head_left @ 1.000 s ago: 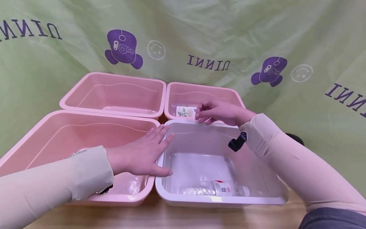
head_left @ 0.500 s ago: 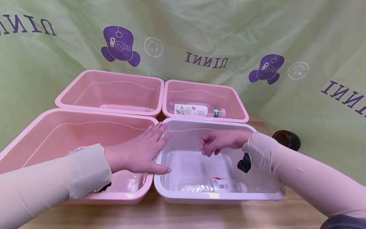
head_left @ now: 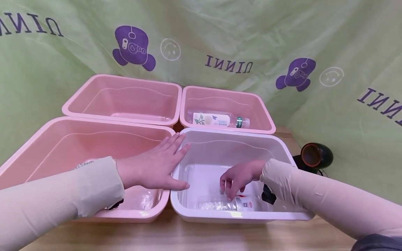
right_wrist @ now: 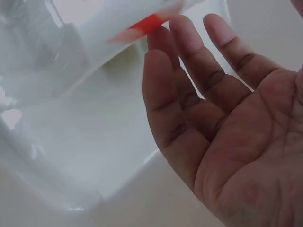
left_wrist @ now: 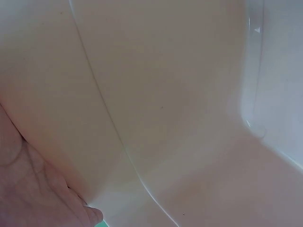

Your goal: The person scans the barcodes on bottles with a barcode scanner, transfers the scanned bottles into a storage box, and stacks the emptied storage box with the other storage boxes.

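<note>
My left hand point(head_left: 157, 165) lies flat with straight fingers across the touching rims of the near pink tub point(head_left: 62, 139) and the white tub point(head_left: 238, 218). In the left wrist view only its palm point(left_wrist: 38, 189) and the pink wall show. My right hand point(head_left: 233, 183) reaches down inside the white tub, fingers loosely bent, tips at a clear bottle with a red-and-white label point(head_left: 232, 204) lying on the bottom. From the right wrist camera the right hand point(right_wrist: 199, 94) is spread just beside that bottle point(right_wrist: 94, 42), not closed round it.
A second bottle with a flower label point(head_left: 218, 119) lies in the far right pink tub point(head_left: 262, 116). The far left pink tub point(head_left: 122, 101) holds nothing visible. A black round object point(head_left: 315, 156) sits on the wooden table to the right. Green printed cloth hangs behind.
My right hand has drawn back from the far right pink tub, where the flower-label bottle now lies, and dropped into the white tub toward the clear bottle. The left hand has stayed put.
</note>
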### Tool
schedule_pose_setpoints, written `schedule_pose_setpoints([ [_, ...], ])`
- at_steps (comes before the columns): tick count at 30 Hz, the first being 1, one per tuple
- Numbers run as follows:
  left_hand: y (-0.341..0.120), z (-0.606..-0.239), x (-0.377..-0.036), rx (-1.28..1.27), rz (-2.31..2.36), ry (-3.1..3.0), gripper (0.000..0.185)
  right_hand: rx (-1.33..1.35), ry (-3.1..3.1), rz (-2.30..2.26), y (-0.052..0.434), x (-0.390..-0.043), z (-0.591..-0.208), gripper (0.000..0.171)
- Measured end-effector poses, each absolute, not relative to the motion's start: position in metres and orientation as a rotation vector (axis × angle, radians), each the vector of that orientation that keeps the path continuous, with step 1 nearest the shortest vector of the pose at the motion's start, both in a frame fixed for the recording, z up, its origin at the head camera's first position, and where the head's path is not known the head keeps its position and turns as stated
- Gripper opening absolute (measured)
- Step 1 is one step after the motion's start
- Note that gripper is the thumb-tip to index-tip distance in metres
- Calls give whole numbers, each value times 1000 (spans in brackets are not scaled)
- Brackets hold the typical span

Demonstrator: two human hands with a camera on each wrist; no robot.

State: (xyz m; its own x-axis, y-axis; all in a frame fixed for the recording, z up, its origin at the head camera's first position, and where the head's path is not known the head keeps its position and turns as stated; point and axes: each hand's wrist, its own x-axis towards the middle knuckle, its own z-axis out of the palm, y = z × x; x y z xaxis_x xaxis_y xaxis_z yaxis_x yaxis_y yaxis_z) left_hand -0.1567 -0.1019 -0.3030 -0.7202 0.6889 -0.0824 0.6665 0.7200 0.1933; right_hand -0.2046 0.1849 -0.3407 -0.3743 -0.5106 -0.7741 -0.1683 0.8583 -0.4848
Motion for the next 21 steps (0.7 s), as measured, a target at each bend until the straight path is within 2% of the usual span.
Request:
schedule_pose_setpoints([
  [12, -102, -302, -156, 1099, 218, 2779, 104, -631, 1965, 20, 191, -195, -353, 44],
  [17, -102, -302, -156, 1104, 231, 2772, 103, -592, 1952, 10, 193, -198, -351, 47],
  [21, -102, -301, -157, 1099, 228, 2775, 103, -512, 2010, -182, 194, -208, -340, 54],
])
